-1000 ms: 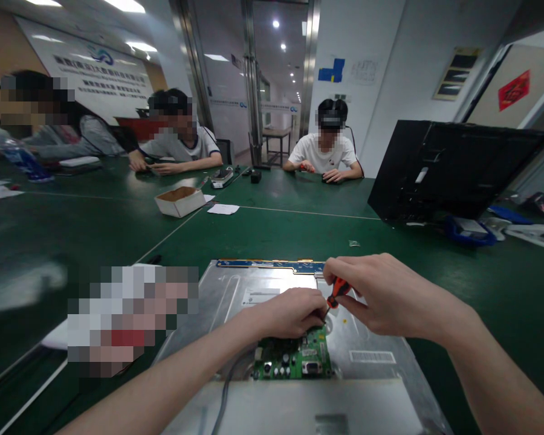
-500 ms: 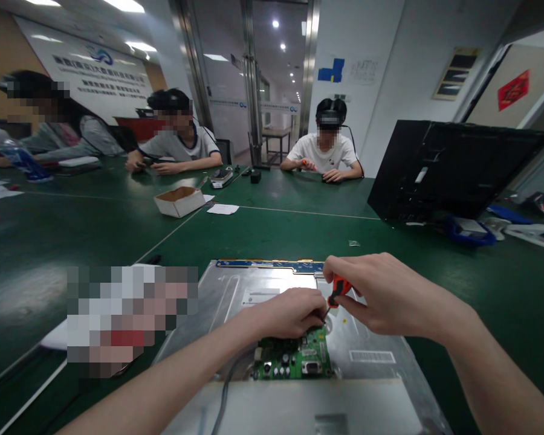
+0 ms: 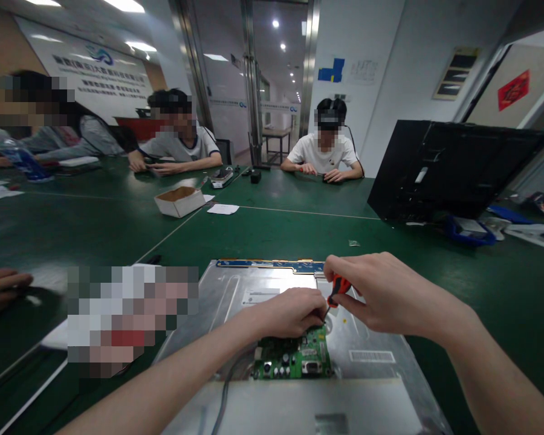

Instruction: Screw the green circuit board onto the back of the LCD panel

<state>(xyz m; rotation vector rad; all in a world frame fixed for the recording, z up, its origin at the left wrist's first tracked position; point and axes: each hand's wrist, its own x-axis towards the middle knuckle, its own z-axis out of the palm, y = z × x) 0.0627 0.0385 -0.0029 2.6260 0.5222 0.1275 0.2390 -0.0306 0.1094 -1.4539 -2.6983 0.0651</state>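
My right hand [image 3: 381,293] is closed around the orange-and-black handle of a screwdriver [image 3: 339,289]. Its thin shaft points down and left to the upper right corner of a green circuit board [image 3: 294,357]. Over the board's upper edge lies my left hand [image 3: 294,312], its fingers curled together right beside the shaft. What those fingertips pinch is hidden beneath them. The board sits on a silvery metal display panel [image 3: 372,377], which has a blue circuit strip [image 3: 272,266] along its far edge. A grey cable [image 3: 224,393] runs from near the board toward me.
A black monitor casing [image 3: 453,172] stands at the right, near a blue tray [image 3: 469,232]. A white open box [image 3: 180,202] and paper [image 3: 223,209] lie farther off. Several people sit around the green table [image 3: 290,232]. Another person's hand [image 3: 4,290] rests at the left edge.
My hands and the screwdriver hold nearly the same pose; the handle looks slightly turned. Another person's hand has come into view at the left edge. The person opposite has shifted their hands a little.
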